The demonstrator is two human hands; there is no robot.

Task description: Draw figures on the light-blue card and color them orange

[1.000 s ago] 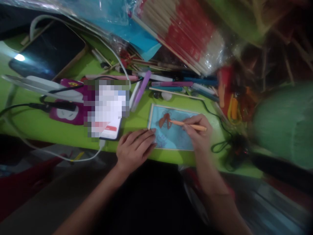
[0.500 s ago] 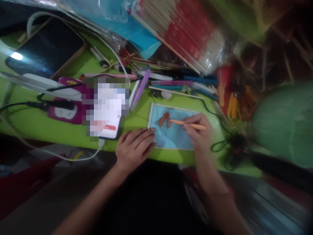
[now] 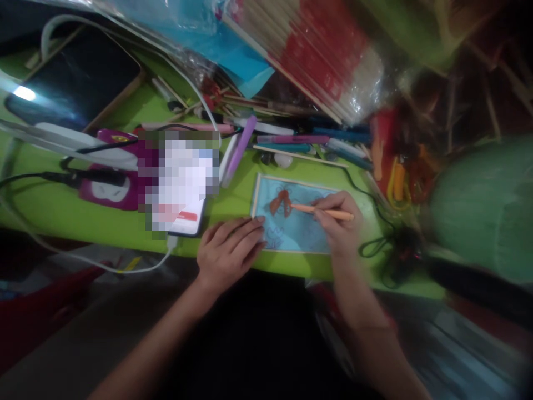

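A small blue sheet point(image 3: 287, 239) edged with thin pale sticks lies on the green table point(image 3: 233, 195). It carries line drawings, one of them a figure point(image 3: 281, 203) partly coloured orange-brown. My right hand point(image 3: 339, 222) pinches an orange pen point(image 3: 341, 214) whose tip meets the sheet beside the coloured patch. Flat on the sheet's left edge and the table rests my left hand point(image 3: 231, 244), fingers stretched out and holding nothing.
Left of the sheet lies a phone point(image 3: 187, 222) with a white charging cable point(image 3: 145, 271), beside a purple power strip point(image 3: 108, 191). Behind are several pens point(image 3: 291, 140), bagged sticks point(image 3: 308, 55) and a dark tablet-like device point(image 3: 79, 78). A green rounded object point(image 3: 487, 211) stands at right.
The pen and my right hand have shifted very slightly to the right. My left hand stays in place on the sheet's edge.
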